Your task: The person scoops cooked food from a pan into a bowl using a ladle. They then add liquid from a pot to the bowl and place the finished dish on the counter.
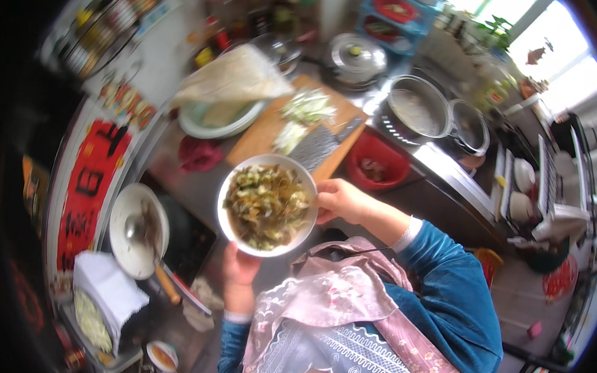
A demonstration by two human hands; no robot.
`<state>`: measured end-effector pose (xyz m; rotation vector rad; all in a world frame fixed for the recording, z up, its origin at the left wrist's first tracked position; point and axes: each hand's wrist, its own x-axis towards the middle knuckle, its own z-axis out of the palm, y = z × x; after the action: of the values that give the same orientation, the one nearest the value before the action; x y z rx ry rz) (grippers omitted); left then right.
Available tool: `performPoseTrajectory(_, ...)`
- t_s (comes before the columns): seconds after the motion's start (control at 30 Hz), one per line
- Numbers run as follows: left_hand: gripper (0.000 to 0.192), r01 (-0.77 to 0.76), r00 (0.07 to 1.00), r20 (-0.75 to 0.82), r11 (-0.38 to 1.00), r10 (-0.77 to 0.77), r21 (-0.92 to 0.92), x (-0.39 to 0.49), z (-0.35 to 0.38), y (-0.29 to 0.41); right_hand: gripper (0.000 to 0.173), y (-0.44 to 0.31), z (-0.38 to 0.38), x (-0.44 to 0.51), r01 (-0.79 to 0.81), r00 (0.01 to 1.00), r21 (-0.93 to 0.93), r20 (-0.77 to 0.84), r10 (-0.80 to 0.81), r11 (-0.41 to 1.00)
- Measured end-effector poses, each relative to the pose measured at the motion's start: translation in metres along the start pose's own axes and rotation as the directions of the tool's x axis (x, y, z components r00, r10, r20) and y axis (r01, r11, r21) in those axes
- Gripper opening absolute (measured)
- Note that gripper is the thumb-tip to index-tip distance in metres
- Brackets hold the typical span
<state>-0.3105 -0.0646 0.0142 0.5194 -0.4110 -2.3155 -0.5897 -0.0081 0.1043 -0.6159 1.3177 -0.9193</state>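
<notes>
Both my hands hold a white bowl [221,208] in front of my body. It is full of chopped green and brownish vegetables [270,205] in some liquid. My right hand [345,201] grips the right side of the rim, thumb on top. At the lower left, my left hand [240,264] supports the bowl from its side and underside; its fingers are partly hidden. Just beyond the bowl lies a wooden cutting board [253,134]. Shredded pale green vegetable [309,105] and a cleaver [316,146] rest on it.
Left are a wok [122,214] with a wooden handle and a tray of shreds [93,320]. A cloth-covered basin [221,130] stands left of the board. To the right are a red basin [379,157], an open pot [417,109], a lidded pot [356,59] and a dish rack [546,177].
</notes>
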Motion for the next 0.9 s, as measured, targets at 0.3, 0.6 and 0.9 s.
performPoseTrajectory(0.3, 0.072, 0.053, 0.994, 0.089, 0.989, -0.065, 0.137, 0.076, 0.108, -0.084, 0.048, -0.011, -0.187, -0.076, 0.063, 0.997, 0.114, 0.035, -0.067, 0.992)
performPoseTrajectory(0.6, 0.075, -0.229, 0.97, -0.061, 0.967, 0.237, 0.114, 0.164, 0.206, -0.205, 0.017, -0.07, -0.614, 0.007, 0.389, 0.316, -0.548, -0.676, -0.666, 0.74)
performPoseTrajectory(0.9, 0.075, -0.375, 0.903, -0.145, 0.907, 0.404, 0.191, 0.205, 0.262, -0.235, 0.05, -0.179, -0.777, 0.095, -0.016, 0.017, -0.71, -0.704, -0.71, 0.704)
